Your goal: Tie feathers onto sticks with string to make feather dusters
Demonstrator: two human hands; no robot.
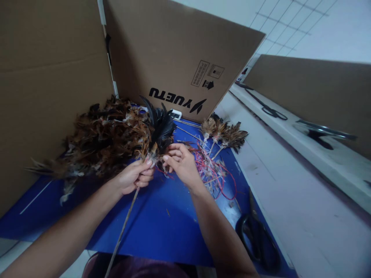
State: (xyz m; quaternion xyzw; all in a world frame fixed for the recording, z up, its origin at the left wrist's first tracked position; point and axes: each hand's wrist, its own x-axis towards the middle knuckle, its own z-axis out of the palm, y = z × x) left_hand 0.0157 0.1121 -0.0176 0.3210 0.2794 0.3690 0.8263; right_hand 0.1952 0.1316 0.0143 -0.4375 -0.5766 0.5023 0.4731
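Observation:
My left hand (137, 177) is closed around the top of a thin stick (123, 227), just under a tuft of black and brown feathers (159, 125); together they look like a small feather duster. The stick slants down toward my lap. My right hand (181, 160) is beside the base of the tuft, fingers curled and pinched together. What it pinches is too small to make out, perhaps a feather or string. A tangle of pink and red string (213, 170) lies just right of my right hand. To the left is a large heap of brown feathers (107, 135).
Several finished-looking feather tufts on sticks (224, 133) lie at the back right of the blue table (162, 227). Black-handled scissors (256, 235) rest at its right front edge. Tall cardboard panels (174, 50) stand behind and left. A white ledge (290, 116) runs along the right.

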